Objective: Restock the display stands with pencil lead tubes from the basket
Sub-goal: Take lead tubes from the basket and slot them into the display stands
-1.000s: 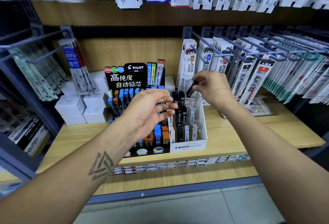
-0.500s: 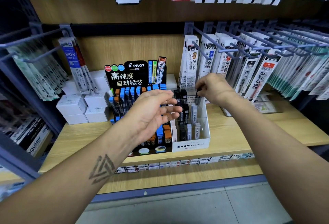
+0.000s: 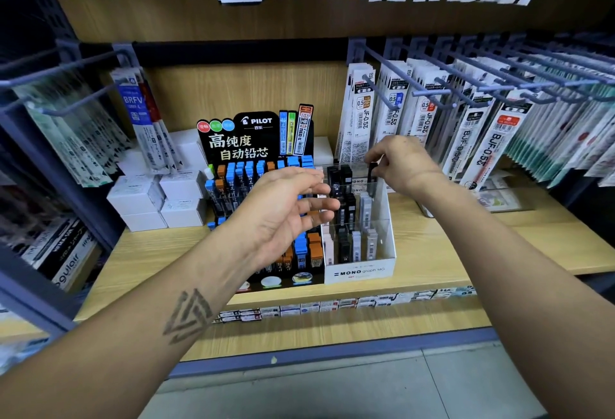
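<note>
Item in hand: one black pencil lead tube [image 3: 371, 176], slim, flat-sided, hard plastic, pinched at its top end by the thumb and fingers of my right hand [image 3: 399, 165] and held upright over the rear right slot of the white Tombow MONO stand [image 3: 359, 273]; whether its foot already touches the slot floor I cannot tell. My left hand [image 3: 286, 209] hovers just in front of the Pilot stand [image 3: 253, 139], fingers straight and loosely spread, holding nothing. Progress, as I judge it: this tube is about to be seated but is not yet let go; the MONO stand shows black, grey and pale tubes in its clear stepped tiers, with visible gaps in the rows, so more is likely to go in. The Pilot stand, black printed card with a glossy header, looks well filled with blue-capped and orange-capped tubes in stepped rows. The basket named in the task is not in view, so what stock remains I cannot say. Surroundings: light wood-grain laminate shelf [image 3: 432, 252], smooth and matt; white card boxes [image 3: 159, 199] stacked left of the Pilot stand; grey-blue metal peg hooks [image 3: 432, 85] carrying refill packets [image 3: 362, 119] in crinkly clear film with white card backs; a strip of small price labels [image 3: 332, 305] along the shelf's front edge.
</note>
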Demonstrator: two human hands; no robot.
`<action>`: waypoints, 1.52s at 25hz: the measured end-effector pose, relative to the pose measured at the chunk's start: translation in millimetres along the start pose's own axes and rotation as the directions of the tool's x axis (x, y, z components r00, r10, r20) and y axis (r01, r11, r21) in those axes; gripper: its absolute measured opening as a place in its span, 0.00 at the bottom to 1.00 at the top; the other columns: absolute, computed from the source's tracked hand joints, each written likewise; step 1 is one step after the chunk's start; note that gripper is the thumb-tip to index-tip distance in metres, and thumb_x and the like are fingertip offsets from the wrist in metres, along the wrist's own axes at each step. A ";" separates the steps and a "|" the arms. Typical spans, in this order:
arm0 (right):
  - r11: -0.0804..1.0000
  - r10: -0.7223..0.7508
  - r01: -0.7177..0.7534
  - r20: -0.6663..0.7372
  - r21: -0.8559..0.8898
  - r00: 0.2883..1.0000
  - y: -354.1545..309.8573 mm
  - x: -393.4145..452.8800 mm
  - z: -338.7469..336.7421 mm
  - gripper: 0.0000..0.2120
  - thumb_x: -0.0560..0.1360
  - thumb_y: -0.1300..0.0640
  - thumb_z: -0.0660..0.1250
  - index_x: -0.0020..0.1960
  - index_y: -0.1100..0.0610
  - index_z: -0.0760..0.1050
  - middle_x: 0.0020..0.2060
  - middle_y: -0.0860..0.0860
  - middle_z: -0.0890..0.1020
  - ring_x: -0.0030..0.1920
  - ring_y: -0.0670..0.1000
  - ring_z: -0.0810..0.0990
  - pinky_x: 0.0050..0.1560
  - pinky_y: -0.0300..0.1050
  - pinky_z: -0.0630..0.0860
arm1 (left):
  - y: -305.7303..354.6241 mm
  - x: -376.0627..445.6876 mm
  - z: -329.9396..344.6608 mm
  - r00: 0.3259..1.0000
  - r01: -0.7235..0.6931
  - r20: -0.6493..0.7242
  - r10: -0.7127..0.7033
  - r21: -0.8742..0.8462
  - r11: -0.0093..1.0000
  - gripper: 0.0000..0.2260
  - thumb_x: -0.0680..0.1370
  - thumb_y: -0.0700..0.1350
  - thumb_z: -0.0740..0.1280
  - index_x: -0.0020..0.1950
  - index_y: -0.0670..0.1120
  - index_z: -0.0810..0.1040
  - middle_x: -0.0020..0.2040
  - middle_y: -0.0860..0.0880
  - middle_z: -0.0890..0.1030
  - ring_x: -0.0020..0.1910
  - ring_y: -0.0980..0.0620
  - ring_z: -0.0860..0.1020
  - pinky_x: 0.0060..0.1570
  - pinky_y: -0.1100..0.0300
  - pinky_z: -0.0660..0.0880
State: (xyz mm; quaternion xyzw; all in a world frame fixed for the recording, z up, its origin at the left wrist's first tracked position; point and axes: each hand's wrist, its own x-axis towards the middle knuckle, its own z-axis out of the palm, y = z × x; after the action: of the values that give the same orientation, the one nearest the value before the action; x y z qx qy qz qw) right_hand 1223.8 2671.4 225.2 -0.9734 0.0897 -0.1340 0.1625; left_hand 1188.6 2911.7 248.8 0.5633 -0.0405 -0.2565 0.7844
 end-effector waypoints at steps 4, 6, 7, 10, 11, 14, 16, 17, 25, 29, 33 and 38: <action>0.999 0.000 -0.001 -0.007 -0.039 1.000 1.2 1.8 4.2 0.11 0.76 0.66 0.72 0.53 0.52 0.84 0.53 0.53 0.84 0.54 0.55 0.82 0.61 0.51 0.79 | 0.4 -0.5 0.0 1.000 0.002 0.002 -0.002 0.002 1.000 0.13 0.81 0.37 0.65 0.64 0.34 0.75 0.54 0.37 0.80 0.43 0.43 0.83 0.42 0.54 0.81; 0.999 0.006 -0.007 -0.018 -0.039 1.000 -0.1 1.3 5.2 0.10 0.76 0.64 0.72 0.53 0.52 0.84 0.53 0.52 0.84 0.56 0.56 0.81 0.62 0.52 0.78 | 1.0 -1.1 -0.7 1.000 0.001 0.007 -0.001 0.002 1.000 0.14 0.81 0.37 0.66 0.65 0.34 0.75 0.54 0.36 0.80 0.44 0.42 0.83 0.42 0.54 0.81; 0.999 0.004 -0.005 -0.020 -0.038 1.000 -0.6 1.2 5.7 0.09 0.76 0.63 0.72 0.53 0.52 0.84 0.53 0.52 0.84 0.56 0.56 0.81 0.62 0.53 0.78 | 1.2 -1.1 -1.3 1.000 -0.001 0.007 0.001 0.003 1.000 0.14 0.80 0.37 0.66 0.65 0.34 0.75 0.54 0.36 0.80 0.44 0.42 0.82 0.42 0.54 0.81; 0.998 -0.005 0.003 -0.034 -0.056 0.999 -3.2 -0.5 7.4 0.06 0.77 0.61 0.71 0.52 0.53 0.84 0.52 0.53 0.85 0.54 0.57 0.81 0.60 0.52 0.78 | 2.6 -2.5 -3.7 1.000 -0.007 0.008 0.007 0.011 1.000 0.14 0.80 0.38 0.66 0.65 0.33 0.75 0.55 0.36 0.80 0.45 0.42 0.82 0.42 0.55 0.81; 0.998 -0.005 0.002 -0.043 -0.063 0.999 -3.7 -1.6 8.3 0.07 0.77 0.62 0.71 0.52 0.53 0.84 0.52 0.53 0.85 0.54 0.57 0.82 0.60 0.53 0.79 | 2.8 -3.8 -4.3 1.000 -0.009 0.010 0.009 0.012 1.000 0.14 0.80 0.38 0.67 0.64 0.33 0.75 0.55 0.35 0.80 0.45 0.42 0.82 0.42 0.55 0.81; 0.996 -0.024 0.017 -0.066 -0.093 0.998 -4.1 -4.9 9.1 0.08 0.78 0.63 0.69 0.54 0.54 0.83 0.53 0.53 0.84 0.55 0.57 0.81 0.61 0.54 0.78 | 4.8 -7.6 -7.3 1.000 -0.023 0.015 0.023 0.010 1.000 0.14 0.80 0.37 0.67 0.64 0.32 0.76 0.54 0.36 0.80 0.44 0.42 0.82 0.42 0.55 0.81; 0.993 -0.037 0.029 -0.074 -0.113 0.997 -4.6 -6.0 8.9 0.08 0.78 0.63 0.69 0.55 0.55 0.83 0.53 0.53 0.84 0.55 0.58 0.81 0.61 0.54 0.78 | 6.3 -8.7 -9.8 0.999 -0.029 0.013 0.029 0.006 1.000 0.15 0.80 0.37 0.67 0.64 0.32 0.76 0.54 0.36 0.80 0.44 0.42 0.83 0.40 0.55 0.82; 0.993 -0.041 0.031 -0.076 -0.117 0.996 -5.3 -5.9 8.8 0.09 0.78 0.64 0.69 0.55 0.55 0.83 0.54 0.53 0.84 0.55 0.58 0.81 0.61 0.54 0.78 | 6.8 -9.0 -11.3 0.999 -0.030 0.011 0.030 0.004 1.000 0.15 0.80 0.37 0.67 0.64 0.32 0.76 0.54 0.36 0.80 0.43 0.42 0.83 0.39 0.55 0.82; 0.989 -0.078 0.067 -0.074 -0.134 0.994 -7.7 -6.6 6.9 0.11 0.78 0.65 0.67 0.57 0.56 0.83 0.56 0.54 0.83 0.58 0.58 0.80 0.61 0.52 0.77 | 8.2 -8.2 -16.3 0.999 -0.039 0.010 0.039 0.012 0.999 0.14 0.80 0.37 0.66 0.64 0.31 0.75 0.52 0.36 0.80 0.41 0.43 0.83 0.38 0.56 0.82; 0.991 -0.073 0.063 -0.087 -0.119 0.993 -11.3 -18.2 5.3 0.13 0.78 0.66 0.66 0.59 0.55 0.82 0.58 0.55 0.81 0.57 0.59 0.80 0.59 0.52 0.78 | 7.0 -10.6 -18.8 0.999 -0.036 -0.003 0.036 0.037 0.999 0.14 0.80 0.37 0.67 0.64 0.32 0.76 0.53 0.36 0.81 0.41 0.44 0.83 0.39 0.55 0.82; 0.983 -0.181 0.180 -0.141 -0.023 0.973 -43.9 -60.6 10.5 0.15 0.77 0.67 0.64 0.58 0.55 0.82 0.57 0.53 0.82 0.54 0.55 0.82 0.58 0.43 0.77 | -1.6 -24.4 -25.4 0.999 -0.032 -0.028 0.037 0.190 0.981 0.08 0.81 0.37 0.65 0.59 0.36 0.77 0.50 0.38 0.81 0.38 0.45 0.82 0.38 0.55 0.80; 0.945 -0.193 0.175 0.040 0.278 0.980 -96.0 -143.2 29.1 0.12 0.74 0.63 0.66 0.50 0.52 0.85 0.45 0.47 0.85 0.44 0.47 0.81 0.48 0.39 0.76 | -38.4 -59.5 -38.1 0.996 0.014 -0.079 0.051 0.663 0.748 0.08 0.81 0.32 0.60 0.53 0.40 0.77 0.46 0.37 0.82 0.32 0.47 0.80 0.32 0.56 0.76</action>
State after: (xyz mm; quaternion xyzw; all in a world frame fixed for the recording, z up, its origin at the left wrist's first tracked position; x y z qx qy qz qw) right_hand 1109.1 2800.5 198.2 -0.9498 -0.0265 -0.1273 0.2847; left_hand 1136.9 2962.2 213.6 0.8156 -0.0984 -0.1915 0.5370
